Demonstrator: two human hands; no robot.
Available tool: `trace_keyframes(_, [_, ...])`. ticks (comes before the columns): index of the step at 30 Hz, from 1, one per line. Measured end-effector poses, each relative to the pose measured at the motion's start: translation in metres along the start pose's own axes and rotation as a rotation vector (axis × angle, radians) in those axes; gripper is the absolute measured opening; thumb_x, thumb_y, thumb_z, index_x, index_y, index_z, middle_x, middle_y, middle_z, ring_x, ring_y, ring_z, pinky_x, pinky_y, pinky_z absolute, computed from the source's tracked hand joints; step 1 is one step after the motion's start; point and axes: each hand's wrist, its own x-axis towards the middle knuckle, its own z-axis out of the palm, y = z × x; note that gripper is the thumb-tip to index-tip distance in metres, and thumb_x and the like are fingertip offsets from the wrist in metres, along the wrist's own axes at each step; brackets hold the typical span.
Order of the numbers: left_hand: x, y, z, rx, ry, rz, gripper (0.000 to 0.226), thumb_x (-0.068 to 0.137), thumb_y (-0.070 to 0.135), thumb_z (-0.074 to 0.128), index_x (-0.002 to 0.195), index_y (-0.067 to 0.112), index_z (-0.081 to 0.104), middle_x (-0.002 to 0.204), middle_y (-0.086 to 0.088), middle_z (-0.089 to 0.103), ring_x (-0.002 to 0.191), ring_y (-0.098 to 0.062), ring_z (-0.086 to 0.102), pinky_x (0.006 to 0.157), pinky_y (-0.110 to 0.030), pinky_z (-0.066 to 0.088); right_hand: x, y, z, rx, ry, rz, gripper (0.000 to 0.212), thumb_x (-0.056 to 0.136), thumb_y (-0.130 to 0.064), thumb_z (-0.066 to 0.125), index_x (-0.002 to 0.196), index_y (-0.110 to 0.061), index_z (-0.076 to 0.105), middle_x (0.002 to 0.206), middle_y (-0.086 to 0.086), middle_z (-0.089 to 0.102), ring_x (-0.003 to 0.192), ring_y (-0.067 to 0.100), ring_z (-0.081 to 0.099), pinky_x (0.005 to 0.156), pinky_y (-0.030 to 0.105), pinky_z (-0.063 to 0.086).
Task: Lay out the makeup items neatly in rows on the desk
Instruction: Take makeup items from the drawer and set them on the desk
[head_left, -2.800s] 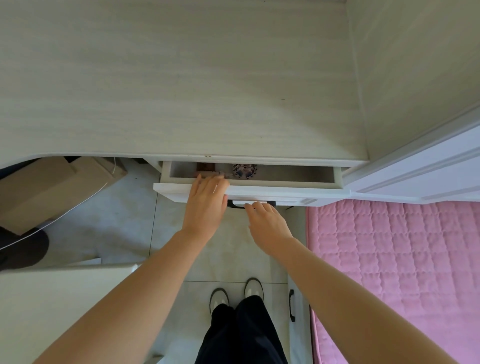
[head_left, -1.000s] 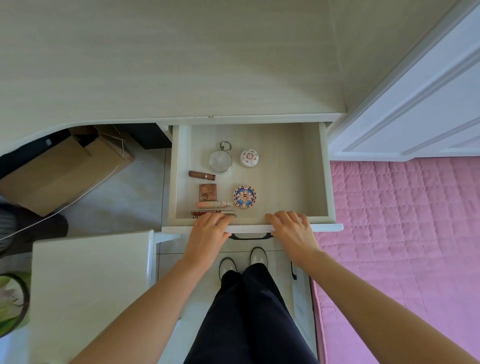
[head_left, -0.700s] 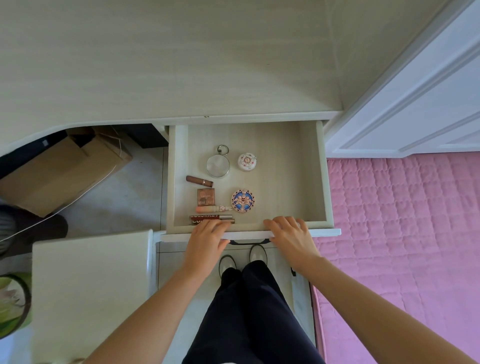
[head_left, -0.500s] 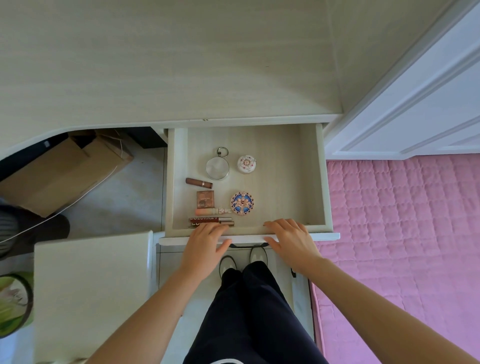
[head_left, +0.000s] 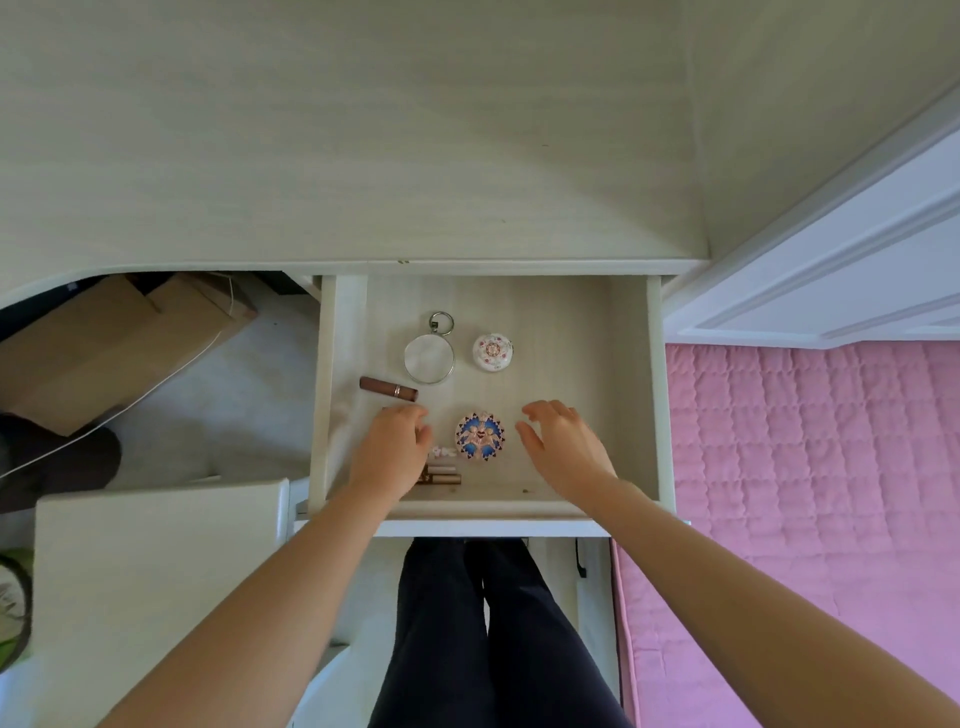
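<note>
The drawer (head_left: 654, 389) under the pale wooden desk top (head_left: 363, 130) stands pulled out. Inside lie a round mirror with a ring (head_left: 429, 358), a small white flowered pot (head_left: 493, 352), a brown lipstick (head_left: 388, 388), a blue patterned round compact (head_left: 480, 436), a pink tube (head_left: 444, 452) and a dark brown tube (head_left: 441, 475). My left hand (head_left: 392, 449) reaches into the drawer left of the blue compact, fingers bent down over the spot of a square brown palette, which is hidden. My right hand (head_left: 563, 447) hovers with spread fingers just right of the blue compact, holding nothing.
A cardboard box (head_left: 104, 343) with a white cable sits on the floor under the desk at left. A white surface (head_left: 156, 571) stands at lower left. A pink quilted bed (head_left: 805, 493) and a white panelled door (head_left: 831, 260) border the right side.
Both hands pulled the drawer fully out, then left its front edge and moved into the drawer. My left hand now covers the square palette and most of the tubes.
</note>
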Motion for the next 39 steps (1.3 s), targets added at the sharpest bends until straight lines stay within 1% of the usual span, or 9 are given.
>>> trace_keyframes(4, [0.039,0.000,-0.010,0.014,0.038,-0.040,0.033,0.094,0.016,0.047,0.127,0.011,0.055,0.115,-0.008,0.058,0.105,-0.024,0.056,0.083,-0.040,0.052,0.042,-0.013,-0.001,0.215,0.009,0.179,0.039,0.098,-0.035,0.043,0.129,-0.012,0.050,0.123,0.007,0.058,0.107,0.023,0.057,0.083,0.034,0.050])
trace_keyframes(8, [0.075,0.000,-0.016,0.015,0.074,-0.050,0.042,0.093,0.015,0.051,0.134,0.011,0.047,0.128,-0.011,0.051,0.119,-0.029,0.047,0.090,-0.046,0.048,0.081,-0.023,0.005,0.354,0.014,0.346,0.048,0.098,-0.038,0.043,0.137,-0.011,0.038,0.127,0.012,0.056,0.113,0.029,0.055,0.089,0.036,0.046])
trace_keyframes(11, [0.095,0.001,-0.017,-0.004,0.102,-0.075,0.044,0.093,0.017,0.052,0.136,0.013,0.044,0.133,-0.011,0.047,0.121,-0.029,0.043,0.089,-0.046,0.048,0.103,-0.031,0.011,0.407,0.037,0.418,0.053,0.097,-0.037,0.045,0.141,-0.011,0.031,0.133,0.014,0.050,0.115,0.031,0.053,0.087,0.036,0.043])
trace_keyframes(16, [0.113,-0.001,-0.009,0.002,0.080,-0.159,0.051,0.088,0.029,0.060,0.134,0.012,0.044,0.134,-0.008,0.044,0.121,-0.028,0.040,0.086,-0.047,0.048,0.120,-0.041,0.027,0.396,0.007,0.509,0.063,0.095,-0.041,0.047,0.147,-0.020,0.017,0.141,0.014,0.031,0.122,0.038,0.044,0.096,0.052,0.043])
trace_keyframes(21, [0.119,-0.003,0.002,0.056,0.020,-0.200,0.068,0.079,0.041,0.069,0.136,0.016,0.041,0.132,-0.006,0.041,0.120,-0.028,0.038,0.082,-0.043,0.046,0.123,-0.040,0.042,0.350,0.042,0.545,0.066,0.095,-0.044,0.044,0.149,-0.025,0.011,0.142,0.013,0.029,0.121,0.040,0.042,0.094,0.045,0.041])
trace_keyframes(27, [0.122,-0.014,0.009,0.145,0.005,-0.155,0.068,0.080,0.042,0.070,0.136,0.017,0.041,0.128,-0.007,0.042,0.118,-0.028,0.039,0.081,-0.041,0.047,0.121,-0.039,0.051,0.328,0.132,0.513,0.053,0.097,-0.038,0.044,0.146,-0.026,0.026,0.138,0.012,0.033,0.116,0.037,0.042,0.092,0.041,0.040])
trace_keyframes(32, [0.119,-0.016,0.015,0.117,0.057,-0.148,0.066,0.078,0.040,0.073,0.131,0.015,0.044,0.128,-0.007,0.043,0.117,-0.028,0.039,0.084,-0.040,0.046,0.123,-0.038,0.052,0.363,0.186,0.542,0.046,0.092,-0.037,0.057,0.132,-0.019,0.044,0.133,0.010,0.038,0.116,0.034,0.044,0.090,0.040,0.042])
trace_keyframes(36, [0.117,-0.015,0.020,0.038,0.105,-0.125,0.065,0.075,0.032,0.077,0.128,0.012,0.044,0.128,-0.008,0.047,0.118,-0.027,0.041,0.088,-0.038,0.044,0.127,-0.044,0.055,0.459,0.211,0.522,0.046,0.088,-0.028,0.064,0.127,-0.014,0.043,0.130,0.011,0.040,0.115,0.031,0.045,0.089,0.039,0.043])
trace_keyframes(39, [0.114,-0.013,0.023,-0.095,0.132,-0.103,0.060,0.073,0.021,0.079,0.121,0.009,0.045,0.121,-0.010,0.051,0.114,-0.028,0.044,0.086,-0.036,0.044,0.125,-0.050,0.058,0.514,0.235,0.459,0.045,0.086,-0.016,0.066,0.122,-0.011,0.039,0.124,0.010,0.046,0.108,0.027,0.049,0.082,0.031,0.042])
